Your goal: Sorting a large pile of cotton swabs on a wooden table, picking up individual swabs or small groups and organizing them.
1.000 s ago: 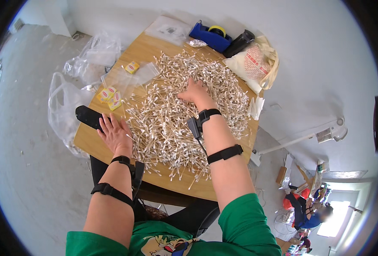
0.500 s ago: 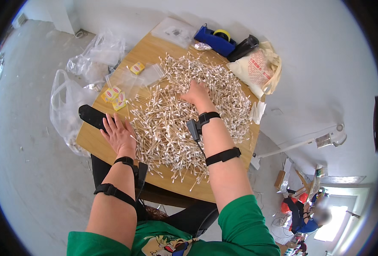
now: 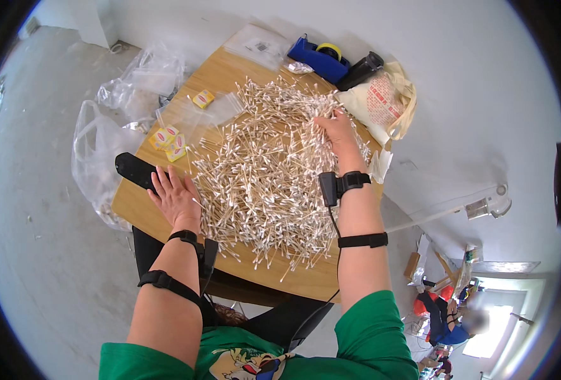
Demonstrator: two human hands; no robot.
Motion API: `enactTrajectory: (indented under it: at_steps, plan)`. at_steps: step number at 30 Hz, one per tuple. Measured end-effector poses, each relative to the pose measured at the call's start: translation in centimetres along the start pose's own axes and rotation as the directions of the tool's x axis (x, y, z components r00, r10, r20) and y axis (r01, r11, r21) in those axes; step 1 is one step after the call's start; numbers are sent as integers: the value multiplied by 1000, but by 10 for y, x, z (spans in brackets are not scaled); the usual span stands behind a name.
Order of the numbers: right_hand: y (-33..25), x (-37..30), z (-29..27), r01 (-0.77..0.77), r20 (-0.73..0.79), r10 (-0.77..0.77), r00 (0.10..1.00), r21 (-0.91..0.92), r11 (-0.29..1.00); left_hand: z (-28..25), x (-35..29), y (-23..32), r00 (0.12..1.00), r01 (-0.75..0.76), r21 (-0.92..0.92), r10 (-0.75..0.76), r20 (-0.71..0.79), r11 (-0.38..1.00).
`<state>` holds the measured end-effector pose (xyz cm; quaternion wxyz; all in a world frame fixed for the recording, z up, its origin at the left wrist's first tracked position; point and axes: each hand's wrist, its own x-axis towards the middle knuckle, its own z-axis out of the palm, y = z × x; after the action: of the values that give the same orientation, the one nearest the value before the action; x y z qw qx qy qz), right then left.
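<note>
A wide heap of loose cotton swabs (image 3: 261, 183) covers most of the wooden table (image 3: 293, 285). At the heap's right side my right hand (image 3: 340, 134) is bent in among the swabs, thumb to the left, its fingers curled around some of them; the fingertips are partly hidden. My left hand (image 3: 178, 201) lies flat near the table's left edge with its fingers spread, holding nothing. The fingertips touch the near end of a long black rounded object (image 3: 135, 170), whose kind I cannot make out. A few swabs lie against the left thumb.
Small yellow boxes (image 3: 166, 138) and clear plastic bags (image 3: 214, 114) lie beyond my left hand. A blue tape dispenser (image 3: 318, 60), a black bottle (image 3: 359, 71) and a cloth bag (image 3: 382, 98) stand at the back. White plastic bags (image 3: 97, 158) hang at the left. Another person (image 3: 454, 326) sits far right.
My right hand has moved from the heap's middle to its right side, and swabs have shifted rightward with it. The left hand has stayed in place.
</note>
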<state>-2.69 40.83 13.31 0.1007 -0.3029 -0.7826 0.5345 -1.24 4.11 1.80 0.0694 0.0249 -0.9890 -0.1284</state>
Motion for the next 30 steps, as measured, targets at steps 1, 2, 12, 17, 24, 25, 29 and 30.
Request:
enactTrajectory:
  at_steps: [1,2,12,17,24,25,29,30]
  plan:
    - [-4,-6,-9,-32,-12,33,999,120,992,1,0,1,1000,-1,-1,1,-9,1000]
    - [-4,-11,-14,15,-14,-11,1000,280,960,3,0,2,1000,-2,-1,2,-18,1000]
    - [8,-120,-20,-36,-213,121,970,362,931,0,0,2,999,12,30,-13,37,999]
    - [39,-178,-17,84,-183,-49,982,191,978,4,-2,6,1000,-14,30,13,27,999]
    - [72,-228,-6,295,-144,-362,921,-349,890,8,-2,2,999,-29,44,29,22,999]
    - [75,-233,-5,289,-149,-357,922,-348,892,9,-2,2,999,-32,48,31,15,998]
    - [76,-246,4,352,-130,-430,893,-392,850,10,-3,0,999,-35,64,34,10,997]
    - [74,-248,8,369,-110,-452,885,-425,827,10,-3,-1,999,-37,68,37,10,997]
